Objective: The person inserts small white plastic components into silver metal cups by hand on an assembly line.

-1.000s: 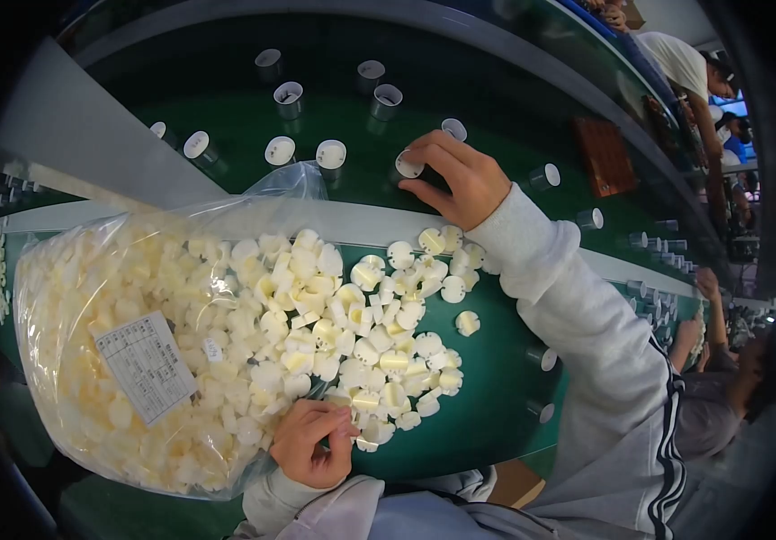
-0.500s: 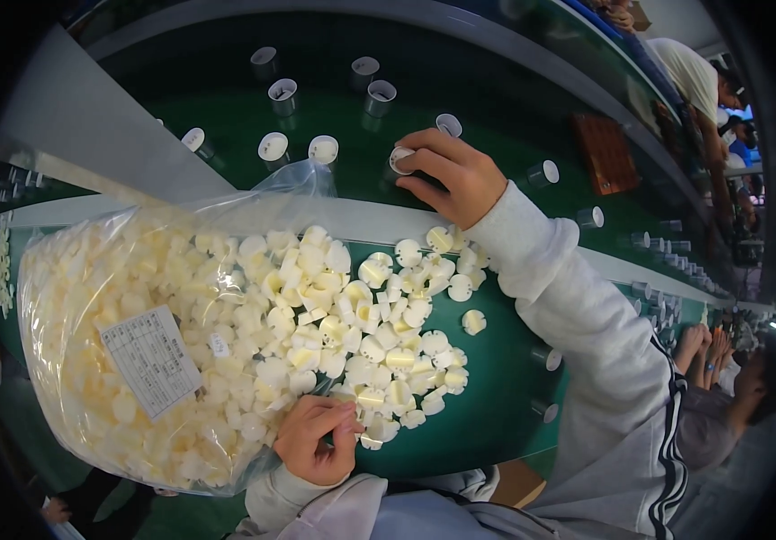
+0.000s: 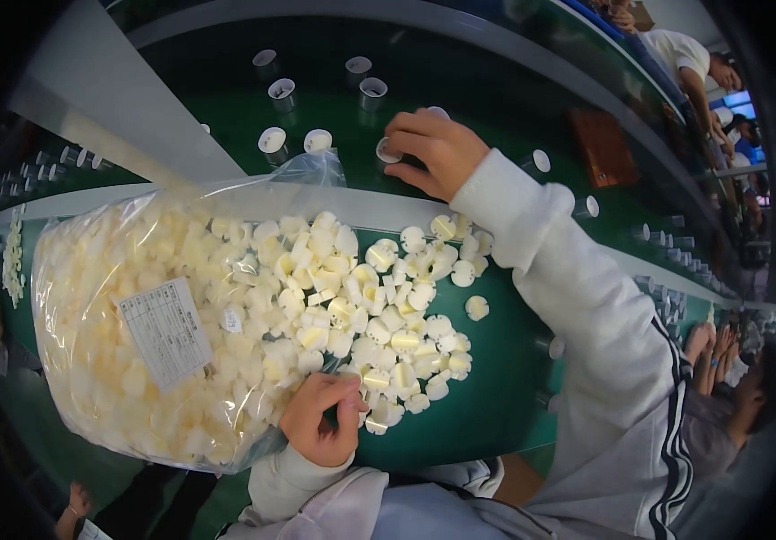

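My right hand [image 3: 435,151] reaches over the dark green belt, thumb and fingers closed around the rim of a small grey cup [image 3: 386,153] with a white inside or top. The fingers partly cover it. Close to my body, my left hand [image 3: 323,419] is curled with thumb and forefinger together; whether it holds anything is hidden. It rests beside a spread of white round plastic caps [image 3: 406,342]. These spill from a large clear plastic bag [image 3: 73,360] that bears a printed label [image 3: 166,334].
Several grey cups, such as this one [image 3: 282,94], stand on the belt. A grey post [image 3: 136,99] rises at the left. A reddish-brown block [image 3: 603,148] lies to the right. Other people [image 3: 686,67] are at the right edge.
My right hand and its cup have shifted left relative to the caps, as have the other cups on the belt. My left hand keeps its curled shape. The view has moved slightly.
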Available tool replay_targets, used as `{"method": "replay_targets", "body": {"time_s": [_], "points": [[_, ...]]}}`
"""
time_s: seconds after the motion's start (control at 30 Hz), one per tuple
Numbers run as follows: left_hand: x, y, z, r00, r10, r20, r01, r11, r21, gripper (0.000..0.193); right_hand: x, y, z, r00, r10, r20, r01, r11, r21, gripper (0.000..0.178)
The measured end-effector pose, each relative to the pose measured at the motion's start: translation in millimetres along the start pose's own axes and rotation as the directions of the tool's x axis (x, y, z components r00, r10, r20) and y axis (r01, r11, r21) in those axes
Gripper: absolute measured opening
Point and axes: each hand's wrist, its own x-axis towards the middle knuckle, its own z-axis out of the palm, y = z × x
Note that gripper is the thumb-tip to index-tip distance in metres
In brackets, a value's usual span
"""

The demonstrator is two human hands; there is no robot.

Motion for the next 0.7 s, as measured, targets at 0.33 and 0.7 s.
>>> {"method": "replay_targets", "body": {"time_s": [0.33, 0.7], "points": [[-3, 0, 0, 0.996, -0.067, -0.053, 0.065, 0.997, -0.040, 0.024, -30, -39, -86, 0.999, 0.027, 0.037, -0.030, 0.998, 0.057, 0.015], [0, 4, 3, 0.998, 0.061, -0.025, -0.060, 0.998, 0.013, 0.022, -139, -110, -35, 0.822, 0.531, 0.206, -0.560, 0.820, 0.120, 0.022]]}}
